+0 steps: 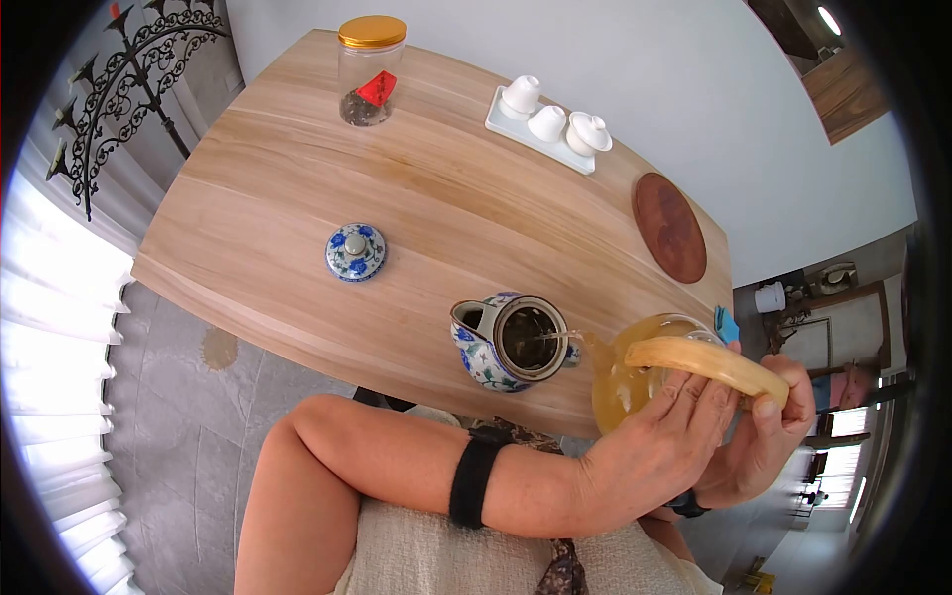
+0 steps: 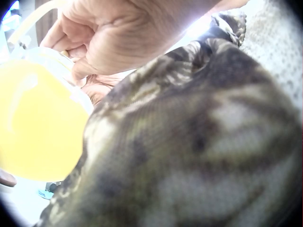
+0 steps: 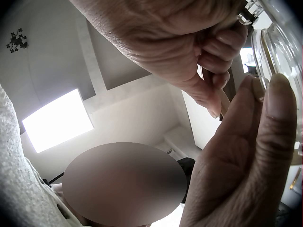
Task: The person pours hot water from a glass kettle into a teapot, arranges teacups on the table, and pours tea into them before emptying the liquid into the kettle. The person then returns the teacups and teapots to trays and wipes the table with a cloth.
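My right hand (image 1: 772, 436) grips the far end of the arched, wood-coloured handle (image 1: 709, 362) of a glass teapot (image 1: 613, 387). My left hand (image 1: 654, 441) reaches across with straight fingers pressed against the glass teapot's top, beneath the handle. The glass teapot tips toward the left, amber liquid (image 2: 38, 123) inside. A thin stream runs from its spout into the uncovered blue-and-white porcelain teapot (image 1: 483, 367), which stands near the table's front edge with dark contents. In the right wrist view a thumb (image 3: 279, 101) lies along the clear glass. The porcelain teapot's lid (image 1: 357, 252) rests farther left.
A gold-lidded jar (image 1: 372, 74) stands at the back left. Small white cups and a lidded bowl sit on a white tray (image 1: 506, 125). A round brown wooden board (image 1: 670, 228) lies at the right. Patterned fabric (image 2: 189, 151) hangs close beneath the left wrist.
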A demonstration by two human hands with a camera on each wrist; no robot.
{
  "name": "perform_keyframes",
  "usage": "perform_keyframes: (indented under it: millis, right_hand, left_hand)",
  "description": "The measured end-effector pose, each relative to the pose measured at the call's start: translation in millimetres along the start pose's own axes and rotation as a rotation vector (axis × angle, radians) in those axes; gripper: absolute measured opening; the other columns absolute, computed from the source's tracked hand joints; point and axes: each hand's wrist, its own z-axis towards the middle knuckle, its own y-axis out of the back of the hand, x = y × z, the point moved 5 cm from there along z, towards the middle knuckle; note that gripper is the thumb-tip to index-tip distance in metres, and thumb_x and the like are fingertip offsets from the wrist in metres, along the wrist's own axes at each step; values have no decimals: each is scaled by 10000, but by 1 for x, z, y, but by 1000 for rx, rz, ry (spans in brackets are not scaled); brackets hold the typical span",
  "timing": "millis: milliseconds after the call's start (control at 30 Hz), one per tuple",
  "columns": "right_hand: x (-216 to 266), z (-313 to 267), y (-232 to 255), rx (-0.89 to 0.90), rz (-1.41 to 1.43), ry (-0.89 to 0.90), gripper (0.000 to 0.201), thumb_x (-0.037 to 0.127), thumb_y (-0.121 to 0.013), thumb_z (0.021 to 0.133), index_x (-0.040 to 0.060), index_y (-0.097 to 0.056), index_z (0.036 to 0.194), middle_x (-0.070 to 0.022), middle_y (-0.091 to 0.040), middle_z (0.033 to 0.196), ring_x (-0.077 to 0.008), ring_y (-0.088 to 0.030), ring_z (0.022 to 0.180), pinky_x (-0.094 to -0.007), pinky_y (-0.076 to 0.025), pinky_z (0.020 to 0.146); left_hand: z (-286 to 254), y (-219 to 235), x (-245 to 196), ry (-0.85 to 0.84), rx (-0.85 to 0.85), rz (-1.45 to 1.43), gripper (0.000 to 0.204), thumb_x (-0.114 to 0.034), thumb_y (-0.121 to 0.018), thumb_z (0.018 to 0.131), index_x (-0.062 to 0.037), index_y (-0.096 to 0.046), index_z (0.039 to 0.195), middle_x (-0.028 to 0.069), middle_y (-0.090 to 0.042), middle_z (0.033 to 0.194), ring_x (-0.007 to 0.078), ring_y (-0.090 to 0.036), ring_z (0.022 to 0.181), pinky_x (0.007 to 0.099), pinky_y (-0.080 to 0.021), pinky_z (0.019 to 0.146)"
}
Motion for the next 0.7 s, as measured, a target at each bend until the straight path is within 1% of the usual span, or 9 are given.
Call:
perform_keyframes:
  millis: [700]
  right_hand:
    - [-1, 1, 0, -3, 9, -3, 374, 288, -760, 719, 3, -521, 757, 14, -452, 677, -71, -389, 643, -219, -310, 617]
  left_hand:
    - [-1, -1, 1, -21, 5, 18, 440, -143, -529, 761, 83, -559, 1138, 220, -546, 1197, 287, -612, 1018, 375, -455, 941]
